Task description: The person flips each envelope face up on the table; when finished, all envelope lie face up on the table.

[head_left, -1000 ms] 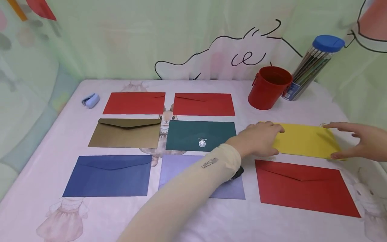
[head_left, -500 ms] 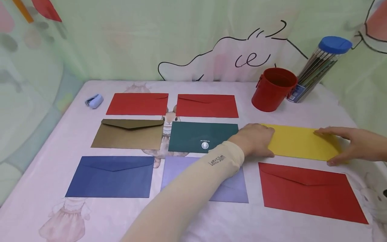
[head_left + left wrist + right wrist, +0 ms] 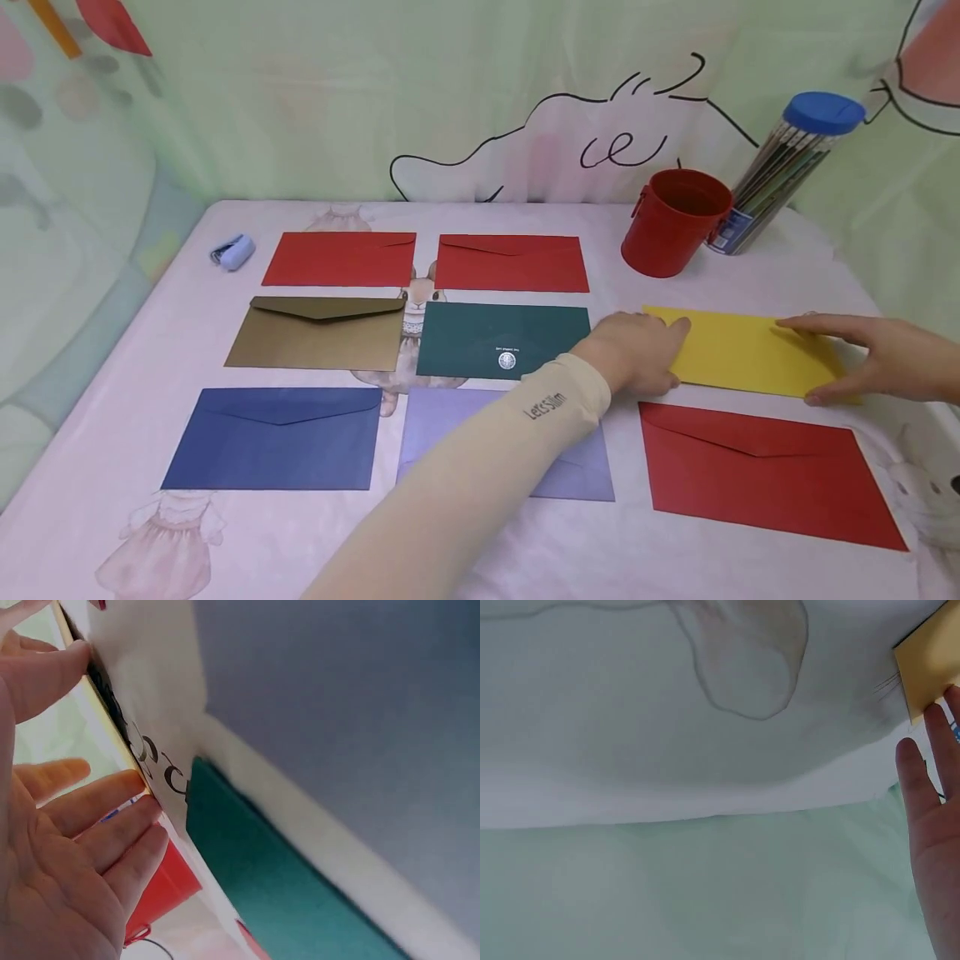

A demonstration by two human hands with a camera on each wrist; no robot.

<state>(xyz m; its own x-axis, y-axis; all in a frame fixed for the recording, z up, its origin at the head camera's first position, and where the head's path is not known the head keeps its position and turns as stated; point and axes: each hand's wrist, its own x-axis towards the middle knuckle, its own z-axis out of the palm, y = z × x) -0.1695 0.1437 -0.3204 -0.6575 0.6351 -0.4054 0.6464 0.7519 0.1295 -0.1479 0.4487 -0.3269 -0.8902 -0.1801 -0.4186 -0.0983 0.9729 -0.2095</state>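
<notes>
Cloth-covered table with coloured envelopes, red cup.

Head cam high, facing forward-down over table; wrist cams very close, low; all share yellow envelope.

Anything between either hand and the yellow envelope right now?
No. The left hand rests straight-fingered on the left end of the yellow envelope, and the right hand touches its right end. Nearest neighbours lie clear of it: the big red envelope in front, the red bucket behind.
</notes>
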